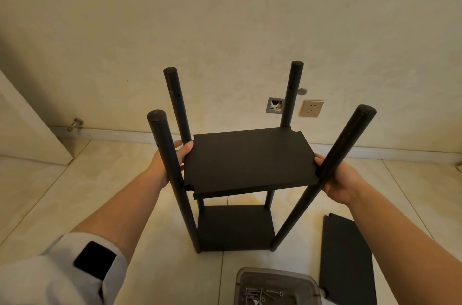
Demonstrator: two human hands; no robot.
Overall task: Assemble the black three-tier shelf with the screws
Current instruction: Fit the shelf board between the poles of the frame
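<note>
- Gripping the middle board (pixel 250 162) by its short ends, our left hand (pixel 172 159) curls fingers over one edge and our right hand (pixel 337 182) clasps the other.
- It sits level between the four posts (pixel 172 154), not yet screwed by our reckoning.
- Bottom tier (pixel 235 227) looks fitted; third board (pixel 347 262) lies on the floor, screws (pixel 260 296) waiting in the tray (pixel 310 279).

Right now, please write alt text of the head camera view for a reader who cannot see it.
Two hands, left hand and right hand, hold a black shelf board level between four upright black poles, above a bottom board already in place. On the tiled floor lie a third board and a tray of screws.
</note>
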